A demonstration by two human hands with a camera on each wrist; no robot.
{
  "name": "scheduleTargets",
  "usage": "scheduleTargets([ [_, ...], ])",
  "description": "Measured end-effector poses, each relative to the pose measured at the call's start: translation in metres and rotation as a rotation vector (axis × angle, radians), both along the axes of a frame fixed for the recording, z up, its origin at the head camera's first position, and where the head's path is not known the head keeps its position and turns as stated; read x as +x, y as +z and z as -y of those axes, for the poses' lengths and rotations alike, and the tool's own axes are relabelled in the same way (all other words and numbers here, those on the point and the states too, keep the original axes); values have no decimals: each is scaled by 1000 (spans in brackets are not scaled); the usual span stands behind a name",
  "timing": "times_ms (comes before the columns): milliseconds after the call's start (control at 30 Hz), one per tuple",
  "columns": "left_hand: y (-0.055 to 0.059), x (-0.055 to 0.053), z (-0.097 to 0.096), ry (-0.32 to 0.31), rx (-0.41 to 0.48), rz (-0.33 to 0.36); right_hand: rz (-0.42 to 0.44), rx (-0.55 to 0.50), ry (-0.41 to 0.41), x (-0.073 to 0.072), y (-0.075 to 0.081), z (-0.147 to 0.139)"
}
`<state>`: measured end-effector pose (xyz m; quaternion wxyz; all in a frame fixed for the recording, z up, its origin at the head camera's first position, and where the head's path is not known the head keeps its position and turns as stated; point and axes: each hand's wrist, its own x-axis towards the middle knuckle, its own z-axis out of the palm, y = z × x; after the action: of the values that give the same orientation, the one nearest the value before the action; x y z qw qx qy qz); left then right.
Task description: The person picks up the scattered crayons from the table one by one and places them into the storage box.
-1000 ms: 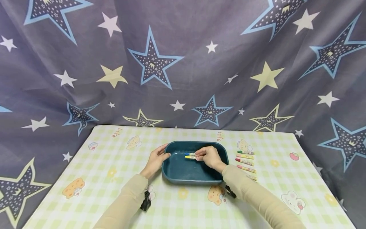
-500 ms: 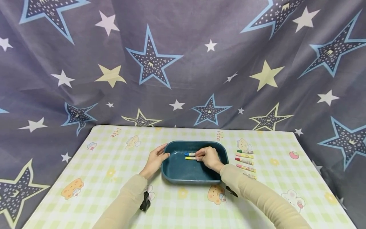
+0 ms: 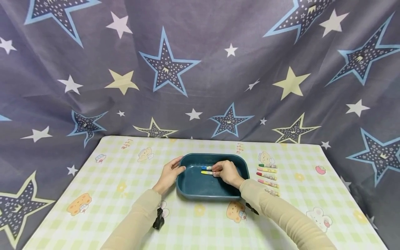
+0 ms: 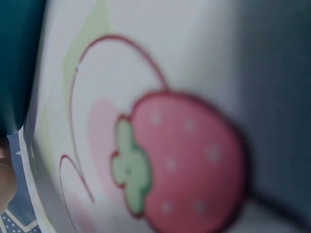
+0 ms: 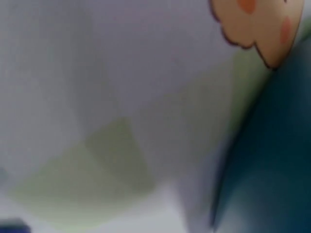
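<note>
Inside the deep, dark teal tray (image 3: pixel 203 189), rounded at the corners, a yellow crayon (image 3: pixel 207 172) and a blue crayon (image 3: pixel 206 168) point left, side by side

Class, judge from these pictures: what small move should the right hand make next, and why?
Probably release the slim yellow-tipped crayon: the right hand pinches its end inside the rounded rectangular dark-teal tray, beside a slim blue-tipped crayon, while other crayons lie outside.

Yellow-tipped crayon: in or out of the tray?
In: the head view shows the yellow-tipped crayon inside the tray's rim, at the right hand.
</note>
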<state>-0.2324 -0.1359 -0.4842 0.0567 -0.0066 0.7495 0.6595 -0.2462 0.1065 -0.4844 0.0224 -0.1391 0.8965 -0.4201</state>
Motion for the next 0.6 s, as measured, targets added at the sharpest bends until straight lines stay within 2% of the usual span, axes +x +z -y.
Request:
scheduleTargets([
  [167,-8,-2,0,11,-18,-12,15,-16,0,1,0,0],
  [400,-7,-3,3,8,1,9,37,-72,-24,0,6,1],
  [500,-3,-2,3,-10,15,23,39,-131,-22,-1,8,-1],
  [600,-1,-2,4,-17,14,28,41,-242,-2,-2,10,-4],
])
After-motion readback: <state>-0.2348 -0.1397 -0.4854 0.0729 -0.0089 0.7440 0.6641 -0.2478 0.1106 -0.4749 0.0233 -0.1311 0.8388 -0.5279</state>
